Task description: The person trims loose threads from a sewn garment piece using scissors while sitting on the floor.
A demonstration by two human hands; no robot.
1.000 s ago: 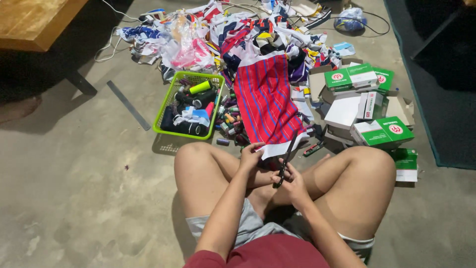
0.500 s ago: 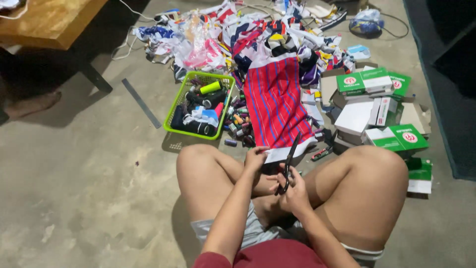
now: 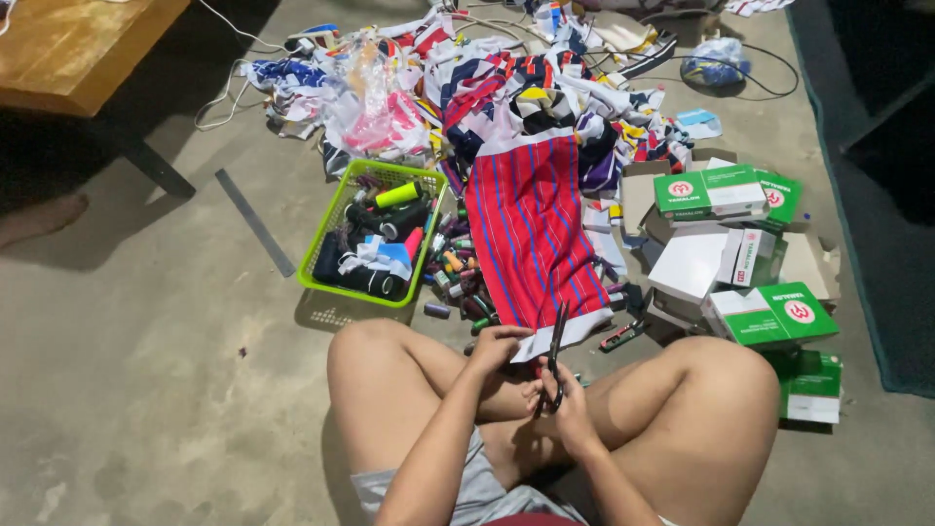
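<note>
both hands meet between the crossed knees. left hand [image 3: 499, 347] pinches the near white hem of the cloth [image 3: 531, 234], fingers closed on it. right hand [image 3: 568, 419] is wrapped round the handles of the scissors [image 3: 555, 353], whose dark blades point up toward that hem, just at its edge.

what could go wrong, as i judge it: the cloth is thin and slack, so if the left grip loosens the hem may fold between the blades and the cut may wander off line. the blades also stand close to the left fingers and a bare leg, so a slip could nick skin.

the cloth is a long red panel with blue stripes, smooth and limp, lying flat on the grey concrete floor [image 3: 146, 390]. left of it sits a lime plastic mesh basket [image 3: 333, 234] of spools and dark rolls, more spools spilled beside it. right, green and white cardboard boxes [image 3: 721, 190] are stacked loosely. beyond, a heap of mixed fabric scraps [image 3: 409, 88].
</note>
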